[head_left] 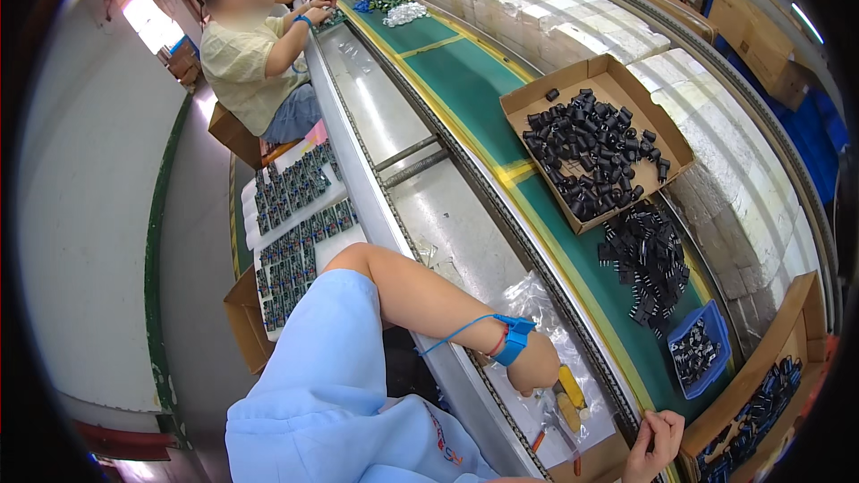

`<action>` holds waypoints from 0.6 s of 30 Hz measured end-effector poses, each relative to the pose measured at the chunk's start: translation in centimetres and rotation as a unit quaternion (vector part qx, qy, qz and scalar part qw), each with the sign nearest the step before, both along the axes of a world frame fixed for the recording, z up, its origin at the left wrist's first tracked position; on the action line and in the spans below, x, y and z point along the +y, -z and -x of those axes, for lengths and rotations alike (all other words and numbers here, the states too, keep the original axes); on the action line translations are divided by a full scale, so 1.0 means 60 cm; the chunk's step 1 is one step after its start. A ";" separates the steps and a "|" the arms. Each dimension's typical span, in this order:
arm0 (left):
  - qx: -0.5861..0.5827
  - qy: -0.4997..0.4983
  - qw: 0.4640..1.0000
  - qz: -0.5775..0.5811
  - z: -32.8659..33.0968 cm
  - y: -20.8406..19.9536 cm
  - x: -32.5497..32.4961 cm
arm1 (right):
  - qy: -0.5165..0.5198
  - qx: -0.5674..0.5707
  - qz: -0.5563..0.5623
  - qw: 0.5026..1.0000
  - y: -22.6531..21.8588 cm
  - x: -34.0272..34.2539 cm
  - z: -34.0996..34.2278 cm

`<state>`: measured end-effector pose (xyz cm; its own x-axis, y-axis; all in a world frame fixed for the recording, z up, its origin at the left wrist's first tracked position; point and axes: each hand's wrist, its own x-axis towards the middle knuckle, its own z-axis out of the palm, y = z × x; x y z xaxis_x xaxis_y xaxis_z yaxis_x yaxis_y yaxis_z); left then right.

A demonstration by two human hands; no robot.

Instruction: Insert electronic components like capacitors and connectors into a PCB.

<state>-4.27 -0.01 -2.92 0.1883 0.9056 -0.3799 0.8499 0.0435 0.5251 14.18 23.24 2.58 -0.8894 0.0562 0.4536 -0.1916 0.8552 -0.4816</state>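
Observation:
My left hand (534, 367), with a blue strap and cord at the wrist, reaches over the line's metal channel. Its fingers curl downward, closed, and whatever they hold is hidden under the hand. Right beside it lie a yellow-handled tool (571, 387) and a tan-handled tool (567, 412) on clear plastic bags (528, 300). A thin red-and-dark stick (538, 441) is below them. My right hand (655, 447) is at the lower right, by the green mat's near edge. Its fingers are bent together, and I cannot make out anything between them.
A cardboard tray (667, 130) of black cylindrical parts stands on the green belt (559, 215). Near it are a pile of black pronged parts (649, 259), a blue bin (682, 382) and another carton (810, 326). Circuit boards (300, 250) fill racks at left. A co-worker (255, 63) sits farther up.

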 end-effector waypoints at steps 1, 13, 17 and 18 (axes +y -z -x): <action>0.000 -0.001 1.000 0.000 0.000 0.000 0.000 | 0.000 -0.001 0.003 1.000 0.000 0.000 0.000; -0.006 0.005 1.000 0.004 0.000 0.004 0.001 | 0.004 0.001 0.010 1.000 -0.007 -0.008 0.003; 0.000 0.000 1.000 0.002 -0.001 0.001 -0.003 | 0.025 -0.034 0.059 0.997 0.025 0.008 -0.007; -0.001 0.012 1.000 0.000 0.002 0.003 0.005 | 0.014 -0.007 0.020 1.000 0.008 0.003 -0.005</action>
<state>-4.40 0.26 -3.08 0.2111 0.9005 -0.3802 0.8497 0.0233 0.5268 14.46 23.43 2.10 -0.8935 0.0993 0.4380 -0.1607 0.8400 -0.5183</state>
